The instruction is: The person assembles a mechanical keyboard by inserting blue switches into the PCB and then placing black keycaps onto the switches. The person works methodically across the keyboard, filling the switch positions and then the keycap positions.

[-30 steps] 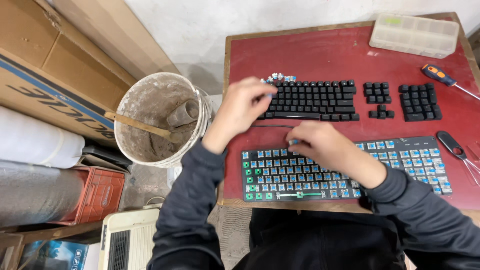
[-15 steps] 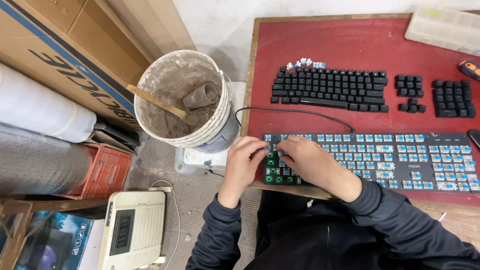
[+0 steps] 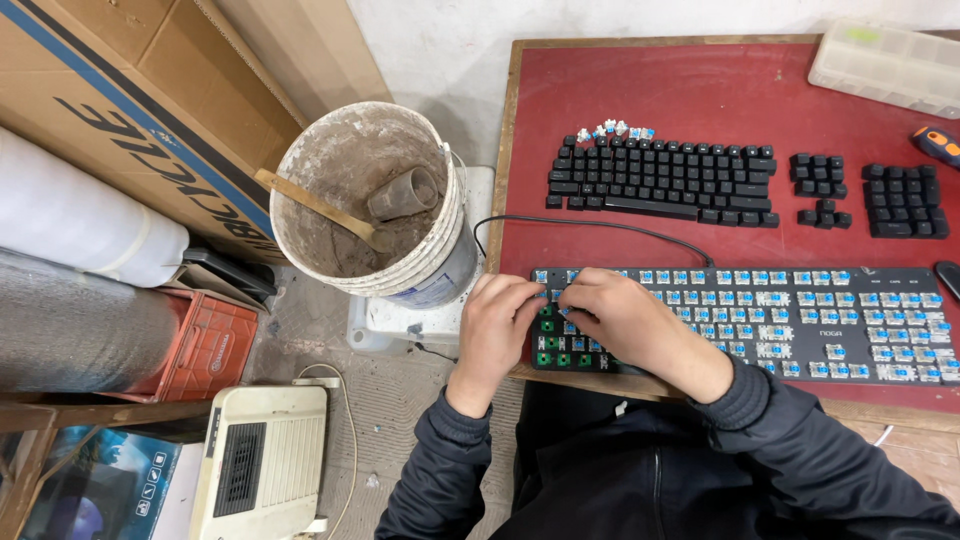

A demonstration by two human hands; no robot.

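Observation:
A dark keyboard frame (image 3: 860,320) with its keycaps off shows rows of blue switches and lies at the red table's near edge. Both hands are at its left end. My left hand (image 3: 495,335) curls over the frame's left corner. My right hand (image 3: 630,325) lies over the switches, fingertips pinched beside the left hand's fingers. What they pinch is hidden. Below them are bare green sockets (image 3: 556,352). Black keycaps (image 3: 660,180) are laid out in keyboard order farther back. A small pile of loose blue switches (image 3: 612,130) sits above them.
The red table (image 3: 680,90) holds a clear parts box (image 3: 885,65) at the back right and an orange-handled tool (image 3: 937,145). A black cable (image 3: 600,226) runs to the frame. Left of the table stand a dirty bucket (image 3: 370,200), cardboard boxes, a red crate and a white heater (image 3: 262,462).
My left hand came back from the switch pile at the back to the frame's left end. My right hand slid left along the frame. The view has shifted left.

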